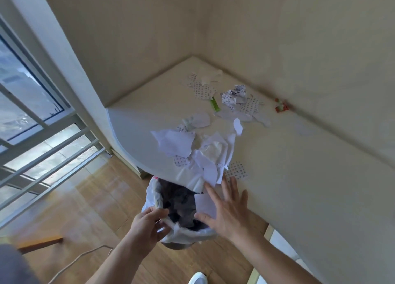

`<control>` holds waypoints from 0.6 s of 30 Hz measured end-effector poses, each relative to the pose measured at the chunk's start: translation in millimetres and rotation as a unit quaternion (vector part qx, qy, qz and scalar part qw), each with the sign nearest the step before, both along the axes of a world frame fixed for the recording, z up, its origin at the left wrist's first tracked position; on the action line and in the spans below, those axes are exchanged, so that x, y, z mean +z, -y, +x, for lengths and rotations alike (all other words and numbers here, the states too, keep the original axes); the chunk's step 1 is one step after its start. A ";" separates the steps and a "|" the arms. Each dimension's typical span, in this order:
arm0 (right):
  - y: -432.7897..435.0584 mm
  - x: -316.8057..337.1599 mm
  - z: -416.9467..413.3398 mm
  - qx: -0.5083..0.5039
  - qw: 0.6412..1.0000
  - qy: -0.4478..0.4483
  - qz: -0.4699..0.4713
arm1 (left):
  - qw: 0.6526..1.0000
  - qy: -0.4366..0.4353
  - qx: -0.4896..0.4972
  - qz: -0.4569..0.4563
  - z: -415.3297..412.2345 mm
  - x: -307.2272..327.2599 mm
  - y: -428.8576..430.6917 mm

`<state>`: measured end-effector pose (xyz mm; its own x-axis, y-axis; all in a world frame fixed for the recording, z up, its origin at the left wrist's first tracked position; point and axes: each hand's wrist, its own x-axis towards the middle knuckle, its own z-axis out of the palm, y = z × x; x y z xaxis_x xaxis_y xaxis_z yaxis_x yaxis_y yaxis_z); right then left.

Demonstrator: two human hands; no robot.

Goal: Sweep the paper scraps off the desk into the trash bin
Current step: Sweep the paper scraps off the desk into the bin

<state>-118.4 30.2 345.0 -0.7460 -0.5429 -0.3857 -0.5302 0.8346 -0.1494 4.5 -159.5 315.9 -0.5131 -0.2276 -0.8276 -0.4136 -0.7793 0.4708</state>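
Observation:
A trash bin (177,204) lined with a white bag sits just below the desk's front edge. My left hand (147,223) grips the bag's rim on the near left side. My right hand (226,208) is flat and open, fingers spread, at the desk edge over the bin. One white scrap (205,204) is beside its fingers, over the bin's mouth. A heap of torn white and dotted paper scraps (203,153) lies at the desk edge just beyond that hand. More scraps (237,101) lie further back on the cream desk (299,166).
A green piece (214,106) and a red wrapper (281,107) lie near the wall. Walls close the desk at back and right. A window with rails (42,134) is at left. A cord (85,260) runs across the wooden floor.

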 end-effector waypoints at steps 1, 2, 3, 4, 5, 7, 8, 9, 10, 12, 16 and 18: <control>0.5 1.5 6.3 0.003 1.000 0.006 -0.001 | 1.000 -0.001 0.002 0.001 1.5 0.2 1.4; 0.2 2.0 12.1 0.007 1.000 0.008 -0.005 | 1.000 -0.002 0.005 0.001 2.7 -0.1 3.1; -0.4 3.3 17.1 0.011 1.000 0.009 -0.012 | 1.000 -0.004 0.008 0.000 3.6 -0.6 4.8; -1.2 3.7 21.8 0.012 1.000 0.011 -0.022 | 1.000 -0.004 0.013 -0.002 4.5 -0.4 6.0; -1.5 3.8 26.0 0.011 0.999 0.017 -0.027 | 1.000 -0.004 0.017 -0.002 5.3 0.0 6.8; -0.4 1.4 34.5 0.025 0.999 0.009 -0.029 | 1.000 -0.002 0.023 -0.004 6.2 -0.6 7.2; 0.9 1.9 38.5 0.034 0.999 0.004 -0.036 | 1.000 -0.002 0.023 -0.006 6.7 -0.1 7.2; 1.7 3.1 43.0 0.042 0.998 -0.007 -0.047 | 1.000 -0.002 0.024 -0.005 7.3 1.0 7.5; 2.0 6.3 47.2 0.049 0.997 -0.002 -0.052 | 1.000 -0.001 0.024 -0.002 7.6 2.5 7.7; 1.3 16.2 52.9 0.055 0.996 0.052 -0.047 | 1.000 -0.001 0.022 -0.004 6.9 4.9 10.3; -8.3 45.4 38.5 0.021 0.987 0.057 -0.146 | 1.000 -0.007 0.026 -0.006 8.8 8.8 14.2; -13.3 53.0 8.9 -0.019 0.983 0.029 -0.179 | 0.999 -0.005 0.032 -0.006 10.1 8.1 14.0</control>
<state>-109.5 43.5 398.0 -0.7507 -0.6240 -0.2171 -0.4813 0.7416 -0.4672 14.6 -173.5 324.1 -0.5050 -0.2701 -0.8198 -0.3594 -0.7977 0.4842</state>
